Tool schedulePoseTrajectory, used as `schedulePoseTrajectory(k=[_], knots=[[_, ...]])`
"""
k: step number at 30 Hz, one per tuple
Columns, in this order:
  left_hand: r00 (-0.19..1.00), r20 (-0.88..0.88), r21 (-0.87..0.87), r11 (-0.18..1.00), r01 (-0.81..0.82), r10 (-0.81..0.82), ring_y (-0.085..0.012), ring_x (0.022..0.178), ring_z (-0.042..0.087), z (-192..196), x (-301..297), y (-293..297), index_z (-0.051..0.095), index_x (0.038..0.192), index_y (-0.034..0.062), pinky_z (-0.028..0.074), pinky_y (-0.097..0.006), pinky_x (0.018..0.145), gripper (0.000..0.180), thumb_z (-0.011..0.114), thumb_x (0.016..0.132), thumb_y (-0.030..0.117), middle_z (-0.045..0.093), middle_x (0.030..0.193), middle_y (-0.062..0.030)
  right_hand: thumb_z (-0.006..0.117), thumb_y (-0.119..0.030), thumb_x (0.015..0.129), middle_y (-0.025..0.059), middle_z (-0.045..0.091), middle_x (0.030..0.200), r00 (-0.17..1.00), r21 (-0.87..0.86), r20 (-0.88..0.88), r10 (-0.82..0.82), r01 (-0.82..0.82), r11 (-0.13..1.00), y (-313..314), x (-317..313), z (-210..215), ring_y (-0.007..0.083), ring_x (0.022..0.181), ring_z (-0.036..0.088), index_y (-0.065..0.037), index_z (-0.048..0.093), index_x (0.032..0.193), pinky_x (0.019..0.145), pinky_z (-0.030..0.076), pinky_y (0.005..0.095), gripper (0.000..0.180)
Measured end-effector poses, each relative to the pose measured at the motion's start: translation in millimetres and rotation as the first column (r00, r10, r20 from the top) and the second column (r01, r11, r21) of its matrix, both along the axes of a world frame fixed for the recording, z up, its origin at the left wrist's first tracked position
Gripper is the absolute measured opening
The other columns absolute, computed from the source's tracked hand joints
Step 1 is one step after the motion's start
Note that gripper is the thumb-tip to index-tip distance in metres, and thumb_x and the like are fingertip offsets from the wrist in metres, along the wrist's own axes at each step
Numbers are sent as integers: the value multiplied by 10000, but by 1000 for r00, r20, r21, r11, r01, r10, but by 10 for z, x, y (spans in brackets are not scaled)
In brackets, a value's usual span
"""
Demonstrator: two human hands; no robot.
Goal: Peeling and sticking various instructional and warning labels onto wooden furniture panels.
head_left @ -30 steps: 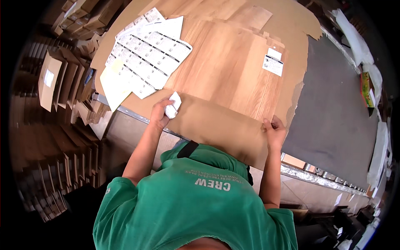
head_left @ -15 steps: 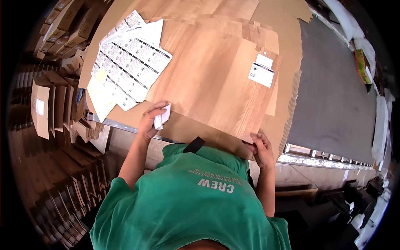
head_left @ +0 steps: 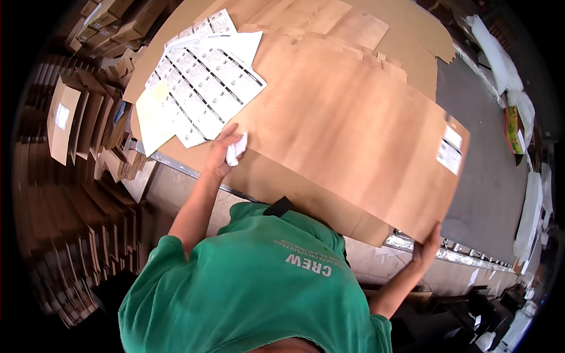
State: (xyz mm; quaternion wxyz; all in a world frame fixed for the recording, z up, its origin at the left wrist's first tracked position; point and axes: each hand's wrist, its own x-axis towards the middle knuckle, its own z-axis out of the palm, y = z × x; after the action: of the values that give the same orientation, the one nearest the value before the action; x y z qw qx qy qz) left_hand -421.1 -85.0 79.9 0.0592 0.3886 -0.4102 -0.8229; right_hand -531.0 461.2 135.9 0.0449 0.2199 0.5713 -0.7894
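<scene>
A wide wood-look board (head_left: pixel 347 135) lies at a slant in front of me, with white labels (head_left: pixel 451 149) near its right end. My right hand (head_left: pixel 428 244) is closed on the board's near right corner; its fingertips are partly hidden underneath. My left hand (head_left: pixel 220 154) pinches a small crumpled or rolled white paper (head_left: pixel 237 149) beside the board's near left corner. Whether its fingers also touch the board, I cannot tell. Printed sticker sheets (head_left: pixel 206 82) are fanned out beyond my left hand, with a pale yellow sheet (head_left: pixel 152 120) at their near left.
More wood-look boards (head_left: pixel 359 30) lie at the far side, over brown cardboard (head_left: pixel 306 188) covering the table. To the right is a dark grey surface (head_left: pixel 471 200) with rollers along its near edge. Cardboard pieces (head_left: pixel 65 123) stand in rows at the left.
The labelled board has shifted right and turned slightly, its right end now over the grey surface. My right hand has moved right with its corner. My left hand keeps the white paper.
</scene>
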Motion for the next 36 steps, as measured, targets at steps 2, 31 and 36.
schedulePoseTrajectory(k=[2, 31, 36], knots=[[994, -71, 49, 996, -78, 82, -138, 675, 582, -51, 18, -40, 431, 1308, -13, 468, -265, 486, 554, 626, 798, 77, 606, 901, -73, 538, -332, 920, 143, 509, 1284, 997, 13, -9, -79, 79, 997, 500, 115, 150, 247, 1165, 501, 29, 435, 1290, 970, 413, 391, 527], [719, -214, -109, 748, 655, -661, -146, 852, 588, 796, -1264, 1725, 531, 1262, 38, 480, -255, 713, 530, 658, 748, 68, 598, 998, -64, 599, -121, 831, 168, 563, 1190, 933, -227, -228, -280, 228, 947, 602, 1232, -200, 262, 1105, 547, 90, 480, 1209, 982, 404, 378, 449], [608, -268, -195, 660, 726, -747, -151, 892, 604, 1019, -1826, 2165, 475, 1312, 71, 517, -285, 710, 605, 683, 744, 70, 606, 1110, -96, 616, -143, 843, 146, 553, 1209, 868, -325, -189, -458, 385, 864, 767, 1077, -498, 251, 1114, 540, 76, 479, 1211, 985, 417, 388, 450]])
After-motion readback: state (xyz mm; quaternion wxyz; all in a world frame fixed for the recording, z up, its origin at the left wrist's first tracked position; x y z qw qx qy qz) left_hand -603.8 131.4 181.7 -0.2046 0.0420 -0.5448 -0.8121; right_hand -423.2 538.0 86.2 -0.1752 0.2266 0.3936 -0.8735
